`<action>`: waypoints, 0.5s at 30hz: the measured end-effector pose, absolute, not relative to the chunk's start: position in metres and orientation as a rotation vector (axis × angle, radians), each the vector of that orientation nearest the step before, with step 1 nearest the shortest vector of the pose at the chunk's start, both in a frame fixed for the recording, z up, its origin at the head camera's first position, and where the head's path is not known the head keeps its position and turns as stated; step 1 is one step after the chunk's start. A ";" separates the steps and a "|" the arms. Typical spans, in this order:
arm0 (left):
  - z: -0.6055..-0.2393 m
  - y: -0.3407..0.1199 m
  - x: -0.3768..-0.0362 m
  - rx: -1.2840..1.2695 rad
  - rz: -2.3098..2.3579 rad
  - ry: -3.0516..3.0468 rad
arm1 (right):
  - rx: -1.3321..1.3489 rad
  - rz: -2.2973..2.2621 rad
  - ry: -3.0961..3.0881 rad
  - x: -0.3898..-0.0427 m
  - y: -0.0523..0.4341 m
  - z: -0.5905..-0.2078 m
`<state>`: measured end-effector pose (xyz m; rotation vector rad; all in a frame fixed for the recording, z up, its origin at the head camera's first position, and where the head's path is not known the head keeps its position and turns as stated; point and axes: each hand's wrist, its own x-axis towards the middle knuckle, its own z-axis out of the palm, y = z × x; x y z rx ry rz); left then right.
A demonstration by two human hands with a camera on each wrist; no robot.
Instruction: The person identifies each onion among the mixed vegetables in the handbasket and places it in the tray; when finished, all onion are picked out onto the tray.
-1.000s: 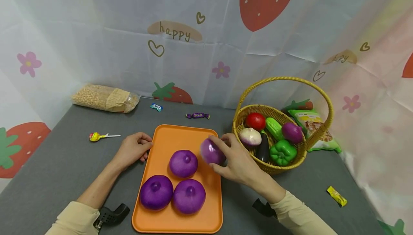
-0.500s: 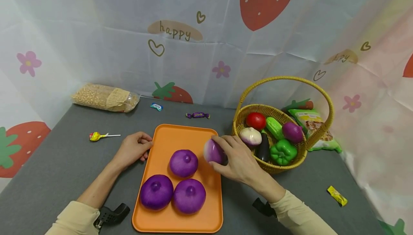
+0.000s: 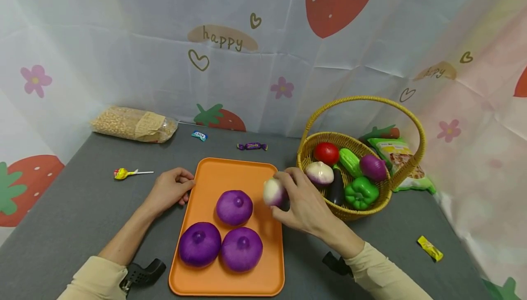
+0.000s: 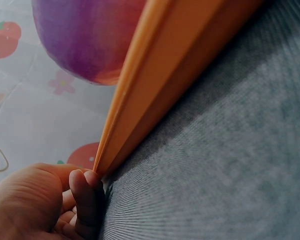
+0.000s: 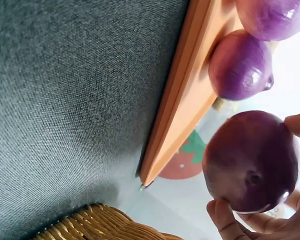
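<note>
Three round glossy purple onions (image 3: 234,208) on the rectangular orange plastic tray (image 3: 226,174); judged partway.
Holding a round purple-and-white vegetable (image 3: 272,192) near tray's right edge, clamped in right grip (image 3: 303,204), not yet released. Pinching tray's left rim with left grip (image 3: 172,189). Possibly left: mixed vegetables (image 3: 350,163) in yellow woven basket (image 3: 351,215).

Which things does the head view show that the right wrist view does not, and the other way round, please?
Only the head view shows the left-hand grip at the orange tray's edge, the lollipop, the bag of grain, and the tomato and green pepper in the basket.

Only the right wrist view shows the small dark spot on the held vegetable's purple face.

Both show the right-hand grip holding that vegetable, purple onions on the tray, and at least part of the basket.
</note>
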<state>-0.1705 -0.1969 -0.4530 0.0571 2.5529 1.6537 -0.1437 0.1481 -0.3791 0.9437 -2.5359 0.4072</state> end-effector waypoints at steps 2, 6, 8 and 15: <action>-0.453 -0.197 -0.171 0.056 1.652 2.552 | 0.916 0.418 -2.556 -0.143 0.147 -0.379; -0.453 -0.197 -0.171 0.051 1.653 2.548 | 0.892 0.431 -2.615 -0.141 0.146 -0.380; -0.453 -0.197 -0.171 0.051 1.654 2.547 | 0.898 0.439 -2.637 -0.141 0.146 -0.381; -0.452 -0.198 -0.171 0.057 1.642 2.554 | 0.937 0.370 -2.671 -0.140 0.145 -0.386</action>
